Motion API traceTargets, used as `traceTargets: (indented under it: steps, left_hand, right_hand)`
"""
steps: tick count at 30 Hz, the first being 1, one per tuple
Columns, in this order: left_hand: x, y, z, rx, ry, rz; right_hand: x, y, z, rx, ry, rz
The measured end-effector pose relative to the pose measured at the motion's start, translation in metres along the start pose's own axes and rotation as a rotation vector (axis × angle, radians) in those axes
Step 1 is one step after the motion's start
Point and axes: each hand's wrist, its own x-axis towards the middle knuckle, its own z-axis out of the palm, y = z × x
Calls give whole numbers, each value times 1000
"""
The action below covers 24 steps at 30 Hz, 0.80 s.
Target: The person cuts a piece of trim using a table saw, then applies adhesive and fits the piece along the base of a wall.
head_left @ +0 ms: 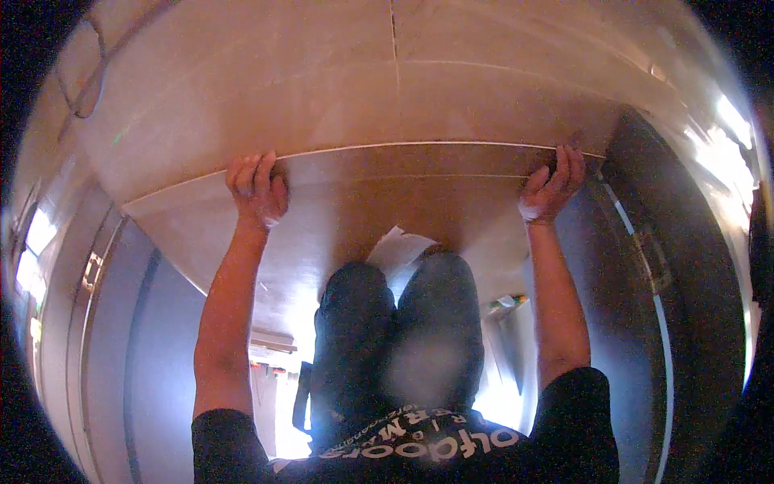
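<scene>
A wide, flat brownish board (387, 198) spans the space in front of my knees, and a thin pale line marks its far edge. My left hand (260, 189) grips that edge toward the left, fingers bent over it and thumb on the near face. Toward the right end of the same edge, my right hand (555, 184) holds on in a similar way. Both arms reach forward, well apart. The fingertips beyond the edge are partly hidden. A crumpled white sheet, perhaps paper (399, 250), lies against the board just beyond my knees.
A blue-grey panel (165, 315) stands on the left, with a metal fitting (93, 270) near its edge. Dark panels (677, 242) rise on the right. Past the board is a large brown surface (339, 97) with a seam. A dark cord (85, 89) hangs far left.
</scene>
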Motion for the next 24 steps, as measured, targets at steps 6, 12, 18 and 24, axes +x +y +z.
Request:
traceTargets:
  steps: [6, 12, 18, 24]
  left_hand:
    - [-2, -3, 1, 16, 26, 40]
    - [-14, -16, 17, 56, 68, 26]
    - [3, 8, 12, 43, 32, 11]
    - [5, -18, 40, 165, 147, 107]
  right_hand:
    - [3, -4, -2, -19, 33, -18]
    - [6, 0, 8, 16, 84, -67]
    - [-11, 42, 32, -48, 229, -221]
    - [0, 45, 53, -93, 220, -353]
